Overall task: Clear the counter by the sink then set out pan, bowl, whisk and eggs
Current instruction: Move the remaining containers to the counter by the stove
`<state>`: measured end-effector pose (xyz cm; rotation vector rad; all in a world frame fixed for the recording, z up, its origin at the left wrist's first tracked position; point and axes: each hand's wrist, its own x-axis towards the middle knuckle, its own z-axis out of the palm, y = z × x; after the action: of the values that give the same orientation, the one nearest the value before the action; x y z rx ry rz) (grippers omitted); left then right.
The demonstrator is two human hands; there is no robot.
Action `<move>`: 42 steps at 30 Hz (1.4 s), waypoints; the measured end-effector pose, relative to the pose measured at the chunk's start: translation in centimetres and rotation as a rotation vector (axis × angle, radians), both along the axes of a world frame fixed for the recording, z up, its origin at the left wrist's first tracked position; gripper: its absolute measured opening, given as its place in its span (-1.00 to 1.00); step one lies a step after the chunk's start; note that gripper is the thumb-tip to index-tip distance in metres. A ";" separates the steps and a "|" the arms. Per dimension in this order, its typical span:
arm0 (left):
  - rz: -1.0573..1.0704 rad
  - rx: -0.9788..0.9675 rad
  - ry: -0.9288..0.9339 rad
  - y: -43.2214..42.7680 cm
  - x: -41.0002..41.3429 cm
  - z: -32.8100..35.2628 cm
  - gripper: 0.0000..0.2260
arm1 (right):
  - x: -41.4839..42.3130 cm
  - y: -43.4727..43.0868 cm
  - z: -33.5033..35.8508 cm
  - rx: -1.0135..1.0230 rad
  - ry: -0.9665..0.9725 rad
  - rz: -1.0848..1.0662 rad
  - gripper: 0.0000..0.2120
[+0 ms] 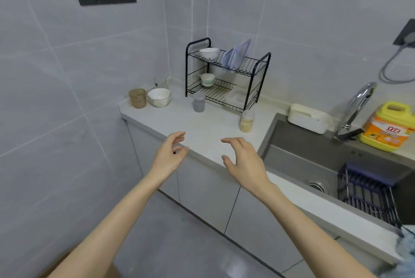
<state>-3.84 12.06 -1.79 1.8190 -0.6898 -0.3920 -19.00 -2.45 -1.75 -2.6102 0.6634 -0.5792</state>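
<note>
Head view shows you the white counter [202, 120] running from the far left corner to the sink [314, 154] on the right. A black dish rack [260, 68] stands at the far side of the counter, with small bowls [209, 53] on its shelves.

Your left hand [170, 154] and right hand [244, 158] hang over the near edge of the counter, side by side but apart. Both are loose, with fingers a little bent, and they hold nothing.

A white bowl [159, 97] sits at the far left end, just beside a brown jar [137, 98]. A clear jar [247, 120] with pale food in it stands near the sink. A grey cup [199, 102] stands in front of the rack.

I think you are at the clearing step, right at its start, since these things all sit on the counter. No pan, whisk or eggs show.

Next, reach far and pick one thing, maybe the clear jar, as it is nearest your right hand. Hold it round the middle and keep it upright.
</note>
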 end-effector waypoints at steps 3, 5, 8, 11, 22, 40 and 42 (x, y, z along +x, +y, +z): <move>0.035 -0.012 0.034 -2.1 3.3 -0.9 -0.60 | 3.1 -2.7 -0.4 0.025 -0.001 0.005 -0.61; 0.045 -0.016 0.056 -4.0 6.0 -1.8 -0.58 | 5.6 -4.6 -0.9 0.041 0.004 0.001 -0.61; 0.046 -0.008 0.099 -6.8 9.7 -3.3 -0.51 | 9.2 -7.0 -1.7 0.055 0.006 -0.004 -0.61; 0.039 0.000 0.129 -10.1 13.5 -4.8 -0.45 | 13.1 -9.7 -2.5 0.054 0.004 -0.020 -0.61; -0.030 0.136 0.110 -27.1 30.9 -10.2 -0.21 | 28.2 -21.4 -5.1 0.087 0.104 -0.115 -0.60; -0.048 0.154 0.189 -37.2 38.0 -15.8 -0.37 | 33.0 -29.7 -8.1 0.151 0.170 -0.199 -0.63; -0.023 0.137 0.225 -36.4 37.5 -15.2 -0.37 | 32.4 -29.9 -8.2 0.171 0.131 -0.203 -0.63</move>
<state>33.62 -24.37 -16.95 1.8611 -0.5381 -0.6623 13.40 -32.33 -9.96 -2.4521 0.9836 -0.3923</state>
